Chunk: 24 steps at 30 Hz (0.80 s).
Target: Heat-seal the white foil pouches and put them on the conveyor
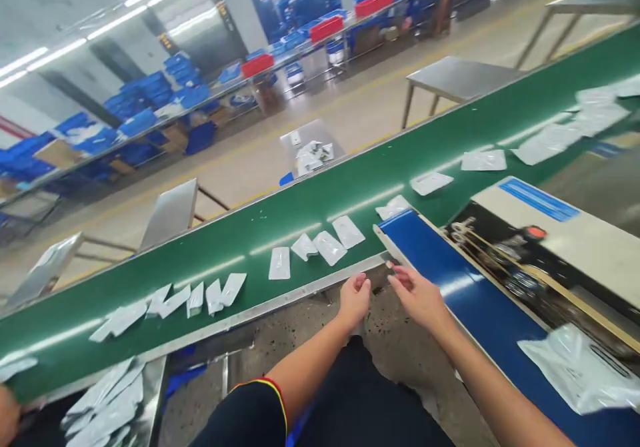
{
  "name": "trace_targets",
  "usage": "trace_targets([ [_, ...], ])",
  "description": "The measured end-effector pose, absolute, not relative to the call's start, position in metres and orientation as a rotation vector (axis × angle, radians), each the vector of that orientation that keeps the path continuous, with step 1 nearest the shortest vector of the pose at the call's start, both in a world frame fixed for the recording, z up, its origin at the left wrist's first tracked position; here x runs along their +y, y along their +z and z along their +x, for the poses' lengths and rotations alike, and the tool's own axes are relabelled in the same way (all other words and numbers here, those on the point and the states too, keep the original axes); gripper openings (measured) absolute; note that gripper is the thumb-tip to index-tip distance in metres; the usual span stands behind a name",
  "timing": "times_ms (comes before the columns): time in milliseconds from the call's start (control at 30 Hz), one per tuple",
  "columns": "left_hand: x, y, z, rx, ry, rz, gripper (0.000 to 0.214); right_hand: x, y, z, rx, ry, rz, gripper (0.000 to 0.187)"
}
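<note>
blue plastic crates [155, 87]; red plastic crates [257, 65]; steel side table [460, 77]

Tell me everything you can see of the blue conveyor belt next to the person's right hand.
The blue conveyor belt is a glossy dark blue band with light glare along it, edged by a narrow pale rail. It runs diagonally up from the lower right to a squared end beside the green conveyor belt. A cream-topped machine housing runs along its far side. A white plastic pouch lies on it at the lower right. The right hand is close to its near edge; whether they touch cannot be told.
</note>
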<state>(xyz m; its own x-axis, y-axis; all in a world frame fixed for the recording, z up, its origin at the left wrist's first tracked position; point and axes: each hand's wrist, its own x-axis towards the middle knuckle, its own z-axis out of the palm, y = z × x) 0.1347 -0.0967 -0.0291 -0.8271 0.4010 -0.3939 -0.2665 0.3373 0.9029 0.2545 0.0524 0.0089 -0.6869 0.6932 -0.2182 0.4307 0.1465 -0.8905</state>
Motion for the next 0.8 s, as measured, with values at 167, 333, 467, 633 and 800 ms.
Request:
trace_targets([
  [167, -0.159, -0.039, 0.073, 2.218, 1.573, 0.031, 0.032, 0.072, -0.029, 0.051, -2.45, 1.409, -1.24, 0.072],
  [333, -0.221, -0.048, 0.043, 2.277, 1.508, -0.003, 0.037, 0.095, -0.078, -0.043, -2.536, 1.173, -1.588, 0.066],
  [467, -0.266, -0.062, 0.021, 2.401, 1.457, -0.053, 0.036, 0.116, -0.089, -0.046, -2.618, 1.084, -1.552, 0.048],
  [633, -0.299, -0.082, -0.017, 2.618, 1.223, 0.258, 0.038, 0.101, -0.088, -0.032, -2.78, 1.09, -1.375, 0.077],
  [800, -0.293, -0.094, -0.057, 2.714, 1.031, 0.448, 0.059, 0.074, -0.103, -0.029, -3.277, 0.888, -1.1, 0.063],
])
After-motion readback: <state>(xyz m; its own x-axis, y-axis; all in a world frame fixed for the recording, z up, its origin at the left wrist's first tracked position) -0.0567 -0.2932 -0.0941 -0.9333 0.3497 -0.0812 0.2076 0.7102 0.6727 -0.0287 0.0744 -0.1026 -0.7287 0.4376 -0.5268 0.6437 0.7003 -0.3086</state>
